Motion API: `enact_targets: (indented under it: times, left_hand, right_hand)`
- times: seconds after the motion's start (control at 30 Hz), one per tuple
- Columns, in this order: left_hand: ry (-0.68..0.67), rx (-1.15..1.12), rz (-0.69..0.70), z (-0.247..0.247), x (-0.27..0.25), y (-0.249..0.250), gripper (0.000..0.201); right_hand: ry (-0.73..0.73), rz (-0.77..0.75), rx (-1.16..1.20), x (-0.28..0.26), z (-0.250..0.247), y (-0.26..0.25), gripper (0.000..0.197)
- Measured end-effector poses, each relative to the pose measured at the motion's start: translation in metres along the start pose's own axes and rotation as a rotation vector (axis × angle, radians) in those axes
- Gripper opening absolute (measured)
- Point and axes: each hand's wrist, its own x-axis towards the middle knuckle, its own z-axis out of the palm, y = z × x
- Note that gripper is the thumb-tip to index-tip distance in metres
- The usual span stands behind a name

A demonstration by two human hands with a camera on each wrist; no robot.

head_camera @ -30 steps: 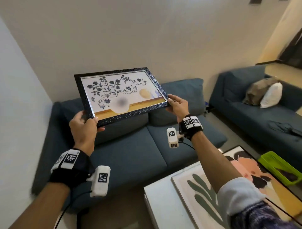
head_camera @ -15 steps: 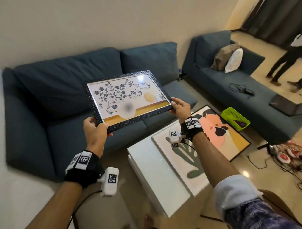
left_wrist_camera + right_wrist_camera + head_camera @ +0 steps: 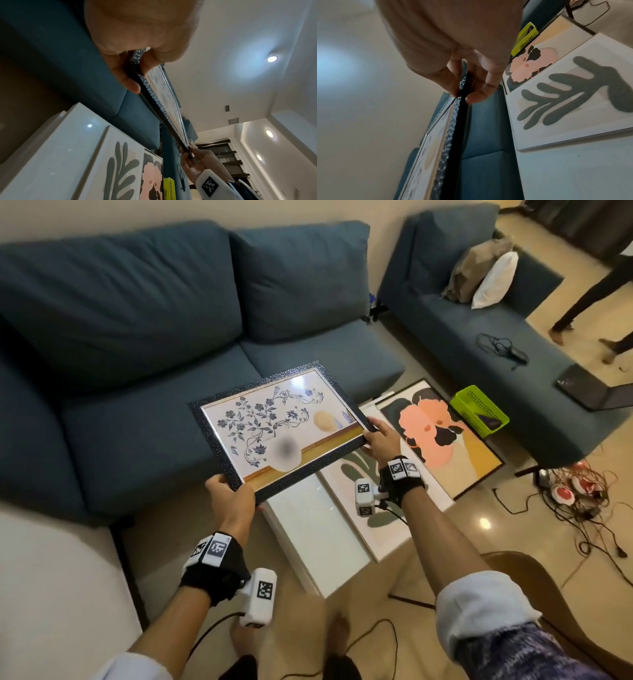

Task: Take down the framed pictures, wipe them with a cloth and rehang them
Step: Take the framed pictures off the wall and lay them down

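From the head view, the floral framed picture point(image 3: 279, 428) is held in the air, tilted, above the near edge of the blue sofa point(image 3: 154, 344) and the far end of the white table point(image 3: 308, 529). The left hand point(image 3: 231, 496) grips its near left corner; the right hand point(image 3: 380, 441) grips its right corner.

In the left wrist view, thumb and fingers point(image 3: 126, 79) pinch the frame's dark speckled edge.

In the right wrist view, fingers point(image 3: 477, 94) curl round the frame edge, the leaf picture point(image 3: 570, 97) lying on the table to the right.

Glossy glazed picture point(image 3: 274, 426) in pebbled dark frame; matt fabric sofa point(image 3: 137, 302).
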Motion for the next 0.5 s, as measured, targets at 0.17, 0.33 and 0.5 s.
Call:
enact_targets:
  times: [0.17, 0.33, 0.5]
  left_hand:
    - [0.053, 0.020, -0.066, 0.039, -0.023, -0.047, 0.047]
    - [0.138, 0.041, -0.122, 0.085, -0.047, -0.087, 0.046]
    - [0.246, 0.037, -0.223, 0.120, -0.062, -0.123, 0.054]
  right_hand:
    - [-0.032, 0.045, -0.042, 0.016, -0.042, 0.024, 0.041]
    - [-0.167, 0.073, -0.152, 0.051, -0.086, 0.050, 0.044]
    - [-0.264, 0.050, -0.244, 0.087, -0.103, 0.073, 0.049]
